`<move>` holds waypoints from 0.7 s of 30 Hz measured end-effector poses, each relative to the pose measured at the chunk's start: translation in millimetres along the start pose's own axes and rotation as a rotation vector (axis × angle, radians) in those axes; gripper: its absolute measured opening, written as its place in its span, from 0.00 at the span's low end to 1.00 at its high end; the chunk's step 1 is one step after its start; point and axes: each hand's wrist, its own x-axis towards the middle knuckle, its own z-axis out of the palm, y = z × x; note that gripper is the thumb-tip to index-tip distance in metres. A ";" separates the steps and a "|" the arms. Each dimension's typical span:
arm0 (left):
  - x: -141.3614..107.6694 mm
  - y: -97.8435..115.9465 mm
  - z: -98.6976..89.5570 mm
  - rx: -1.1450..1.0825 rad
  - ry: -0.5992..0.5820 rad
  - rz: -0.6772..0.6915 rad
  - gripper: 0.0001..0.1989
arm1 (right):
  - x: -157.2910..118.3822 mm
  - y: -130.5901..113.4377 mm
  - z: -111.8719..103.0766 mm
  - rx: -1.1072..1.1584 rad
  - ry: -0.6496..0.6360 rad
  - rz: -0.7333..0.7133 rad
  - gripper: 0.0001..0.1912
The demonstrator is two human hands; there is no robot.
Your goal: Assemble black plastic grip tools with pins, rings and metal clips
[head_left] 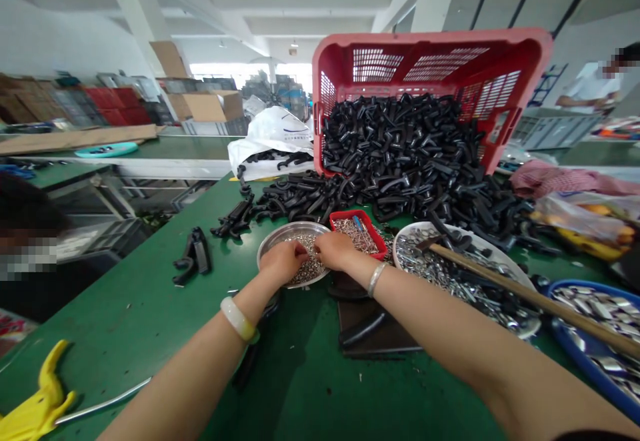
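Observation:
Both hands are over a round metal bowl (265, 241) filled with small shiny metal pieces (307, 271). My left hand (284, 259) is at the bowl's left side, fingertips pinched together just over the pieces. From the right, my right hand (336, 249) reaches across the rim with its fingers curled in and closed. Whatever either pinch holds is too small to make out. Just behind my right hand stands a red tray (383, 247) of thin metal pins, with a blue object on top. A dark flat block (380, 347) with a black handle-like part on it lies below my right wrist.
A tipped red basket (430, 41) spills many black plastic parts (400, 141) over the table. To the right are a white basin (520, 274) of metal parts, a wooden-handled hammer (480, 271) and a blue basin (565, 331). A yellow tool (43, 401) lies front left. People are at both sides.

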 end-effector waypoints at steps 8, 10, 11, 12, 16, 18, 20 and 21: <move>5.5 -4.5 7.9 -0.129 0.006 0.017 0.08 | -13.5 12.6 -1.7 0.134 0.107 -0.126 0.12; 6.3 -5.2 8.5 -0.179 0.013 0.016 0.07 | -16.4 15.9 -2.8 0.194 0.137 -0.149 0.13; 6.3 -4.6 8.8 -0.213 0.013 0.019 0.07 | -18.1 18.2 -2.6 0.229 0.154 -0.156 0.13; 5.8 -3.2 9.2 -0.250 0.012 0.023 0.07 | -20.0 20.7 -1.9 0.265 0.172 -0.159 0.13; -0.4 9.3 9.1 -0.569 -0.079 0.048 0.10 | -28.4 27.4 4.6 0.396 0.274 -0.129 0.15; -4.3 16.0 6.9 -0.937 -0.209 -0.022 0.12 | -32.1 27.0 8.5 0.452 0.356 -0.111 0.16; -6.9 20.6 3.6 -1.301 -0.341 -0.113 0.13 | -34.9 24.7 11.9 0.528 0.469 -0.104 0.16; -7.7 22.0 2.0 -1.425 -0.386 -0.144 0.13 | -35.8 23.5 13.4 0.572 0.522 -0.102 0.15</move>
